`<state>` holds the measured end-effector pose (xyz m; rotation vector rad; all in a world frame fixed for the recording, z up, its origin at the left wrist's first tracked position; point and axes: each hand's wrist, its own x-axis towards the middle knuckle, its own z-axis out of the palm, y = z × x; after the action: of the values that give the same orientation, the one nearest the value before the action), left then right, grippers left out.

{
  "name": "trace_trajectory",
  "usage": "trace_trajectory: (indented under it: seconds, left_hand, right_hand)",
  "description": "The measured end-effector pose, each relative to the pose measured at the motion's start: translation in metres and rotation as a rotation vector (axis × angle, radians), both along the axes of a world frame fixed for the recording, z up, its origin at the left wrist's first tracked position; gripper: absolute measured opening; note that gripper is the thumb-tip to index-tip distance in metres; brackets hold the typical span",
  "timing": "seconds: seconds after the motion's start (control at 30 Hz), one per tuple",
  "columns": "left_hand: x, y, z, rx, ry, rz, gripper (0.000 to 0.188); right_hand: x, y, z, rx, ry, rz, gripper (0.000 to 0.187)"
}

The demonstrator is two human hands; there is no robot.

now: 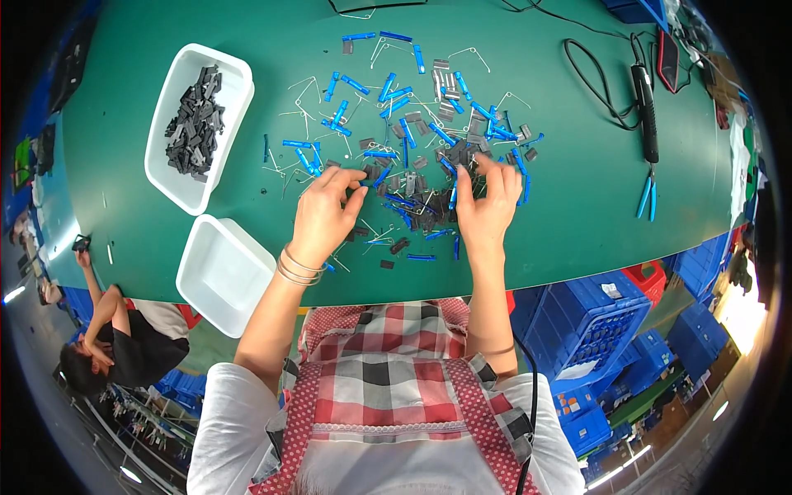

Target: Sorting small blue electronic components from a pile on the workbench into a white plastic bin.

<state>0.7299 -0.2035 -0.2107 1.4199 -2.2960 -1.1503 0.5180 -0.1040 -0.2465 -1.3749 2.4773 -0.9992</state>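
Both hands work low over loose parts heaped around the middle of the green desk (577, 206), between its left and right edges. The left hand (330, 210) is at the heap's left side, fingers curled and thumb close to the fingertips; whether it pinches a part cannot be told. The right hand (487, 198) reaches into the heap's right side with thumb and fingers bent down among the pieces; its grip is hidden as well. The heap mixes small blue tubes (421, 257), dark flat pieces (429, 210) and thin bent wires (481, 60), thickest between the hands and thinning toward the far edge. Toward the left edge stands a white tub (235, 124) with more dark pieces inside; a second white tub (227, 268) sits nearer the person, overlapping the near edge. Toward the right edge lies a black corded tool (647, 115), with blue-handled pliers (648, 198) at its near end. A co-worker (153, 334) is beyond the near left corner, and blue crates (577, 330) stand past the near edge at right.
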Motion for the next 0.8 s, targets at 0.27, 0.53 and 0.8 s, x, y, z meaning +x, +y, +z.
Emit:
trace_trajectory:
  seconds: [0.27, 0.53, 0.8]
  left_hand:
    - [-0.005, 0.012, 0.002, 0.003, 0.076, 0.013, 0.020]
    - [-0.034, 0.019, -0.009, 0.030, 0.199, -0.085, 0.016]
    - [-0.074, 0.008, -0.015, -0.053, 0.235, -0.152, 0.015]
  right_hand:
    - [-0.015, -0.019, -0.007, 0.072, 0.017, 0.022, 0.034]
    - [-0.015, -0.014, -0.005, 0.124, -0.031, 0.095, 0.036]
    - [-0.035, -0.003, 0.004, -0.387, -0.571, -0.299, 0.010]
